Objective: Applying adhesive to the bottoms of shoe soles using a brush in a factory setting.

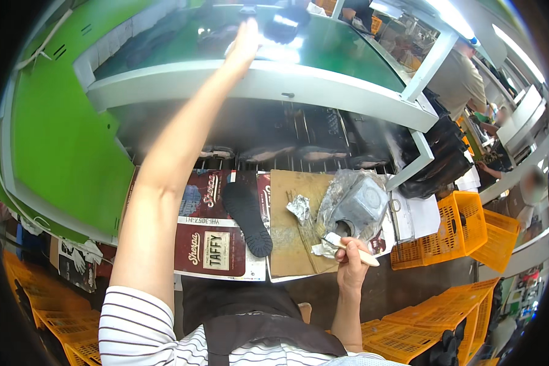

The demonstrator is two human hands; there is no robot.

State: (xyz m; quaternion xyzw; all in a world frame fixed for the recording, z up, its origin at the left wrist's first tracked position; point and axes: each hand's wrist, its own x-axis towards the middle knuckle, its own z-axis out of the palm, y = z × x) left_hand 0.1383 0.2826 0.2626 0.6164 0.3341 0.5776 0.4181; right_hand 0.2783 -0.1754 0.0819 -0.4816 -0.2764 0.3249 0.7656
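My left arm is stretched far forward over the green conveyor belt. My left hand is over the belt, close to a small dark thing; blur hides whether its fingers grip anything. In my right hand is a brush with a pale handle, its head at the mouth of a grey container wrapped in clear plastic. A black shoe sole lies on printed dark red sheets, left of a brown board. Crumpled foil rests on that board.
The belt's white frame crosses ahead above the work surface. Below it is a rack with dark shoe parts. Orange crates stand at right, more orange crates at lower left. A green panel rises at left. Other people are at far right.
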